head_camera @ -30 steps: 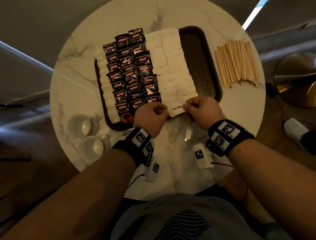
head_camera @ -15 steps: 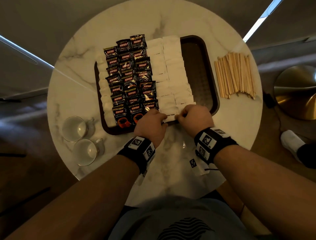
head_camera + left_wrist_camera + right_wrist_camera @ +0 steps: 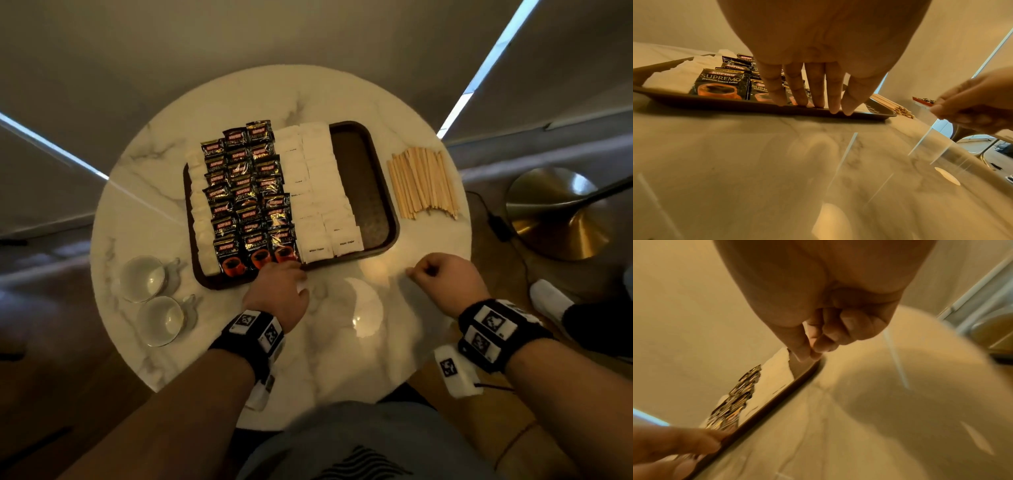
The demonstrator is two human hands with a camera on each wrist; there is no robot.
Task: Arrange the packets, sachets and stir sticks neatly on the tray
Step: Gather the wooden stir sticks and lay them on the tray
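A dark brown tray (image 3: 363, 192) on the round marble table holds three columns of black coffee packets (image 3: 246, 195), with white sachets (image 3: 318, 192) to their right and one more white column (image 3: 200, 212) at the tray's left edge. The tray's right strip is bare. Wooden stir sticks (image 3: 423, 183) lie in a loose bundle on the table right of the tray. My left hand (image 3: 277, 291) has straight fingers (image 3: 813, 91) touching the tray's near rim (image 3: 715, 102). Over the table by the tray's near right corner, my right hand (image 3: 442, 277) is curled, thumb against fingertips (image 3: 824, 337), holding nothing.
Two glass cups (image 3: 142, 277) (image 3: 161, 320) stand at the table's near left edge. A brass lamp base (image 3: 558, 212) and a cable are on the floor to the right, with a white-socked foot (image 3: 548, 301) beside them. Bare marble (image 3: 342, 342) lies between my wrists.
Both hands have let go of the nearest white sachet, which now lies in its column. My right hand has drawn off to the right; the left stays at the tray's rim.
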